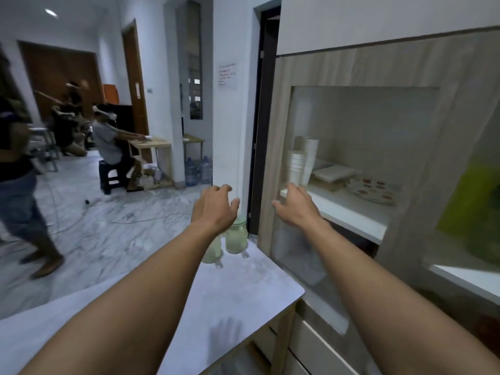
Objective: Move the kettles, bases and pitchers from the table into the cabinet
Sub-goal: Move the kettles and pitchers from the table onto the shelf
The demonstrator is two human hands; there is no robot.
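Both forearms reached over the table (243,293); left hand (213,209) hovered open above two pitchers (236,238), right hand (295,207) open at the cabinet door (273,163), holding nothing.

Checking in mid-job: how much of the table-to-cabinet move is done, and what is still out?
No kettle or base shows on the table. Both hands are empty: the left hand hovers above two green pitchers, the right hand reaches toward the cabinet. Those pitchers remain to be moved. The visible shelf holds only cups and plates.
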